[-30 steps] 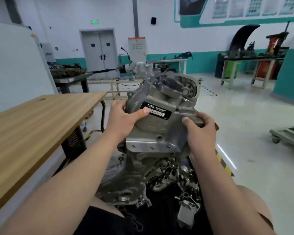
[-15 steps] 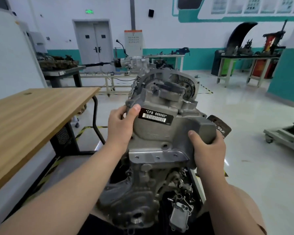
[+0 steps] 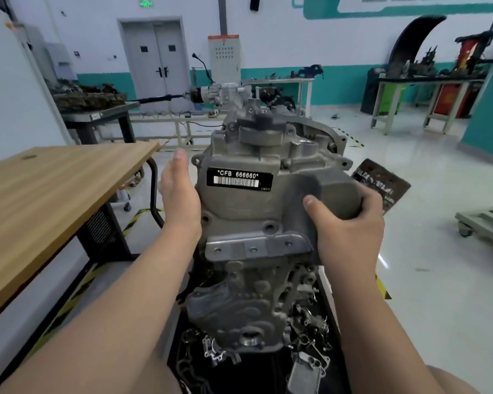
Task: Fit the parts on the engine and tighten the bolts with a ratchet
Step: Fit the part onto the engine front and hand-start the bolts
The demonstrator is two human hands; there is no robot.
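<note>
Left of the engine [image 3: 248, 294] only a narrow gap is left by the wooden table [image 3: 54, 200], and it is filled by the left hand [image 3: 180, 200]. The right corner of the cover [image 3: 239, 211] is wrapped by the right hand [image 3: 350, 226]. Open floor [image 3: 439, 294] is seen beyond. The base is crowded by loose metal parts [image 3: 310, 325].

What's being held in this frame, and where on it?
The grey engine cover. The right hand grips its rounded right-side bulge, thumb in front; the left hand lies flat against its left edge.
</note>
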